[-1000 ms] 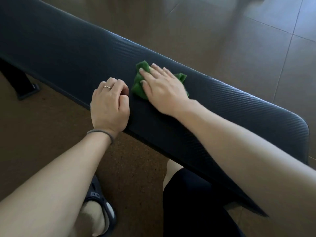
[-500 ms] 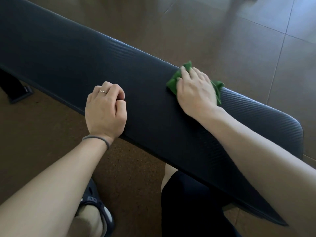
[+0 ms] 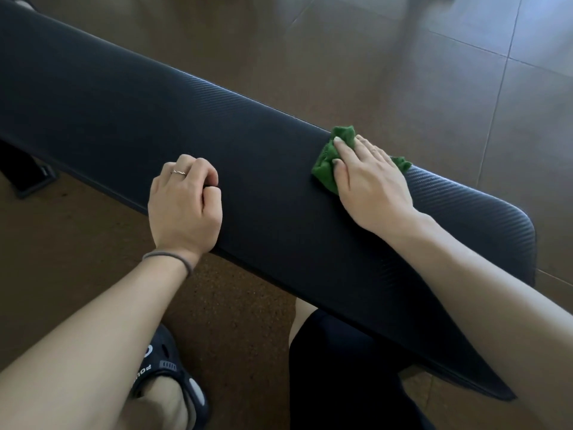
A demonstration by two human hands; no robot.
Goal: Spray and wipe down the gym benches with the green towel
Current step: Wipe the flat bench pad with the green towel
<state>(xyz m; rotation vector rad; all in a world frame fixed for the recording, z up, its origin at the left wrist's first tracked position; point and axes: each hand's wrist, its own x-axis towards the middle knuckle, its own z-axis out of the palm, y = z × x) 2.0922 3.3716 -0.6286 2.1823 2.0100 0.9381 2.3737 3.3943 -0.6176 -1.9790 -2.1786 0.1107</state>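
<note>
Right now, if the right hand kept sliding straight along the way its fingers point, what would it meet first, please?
The right hand presses the green towel flat, fingers aimed up-left across the bench pad. It would likely first reach the pad's far edge, then open air above the floor.

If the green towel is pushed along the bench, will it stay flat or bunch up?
The green towel is already crumpled under the right hand, so it is probably soft and will bunch further. The bench looks finely ribbed, which may drag at the cloth.
</note>
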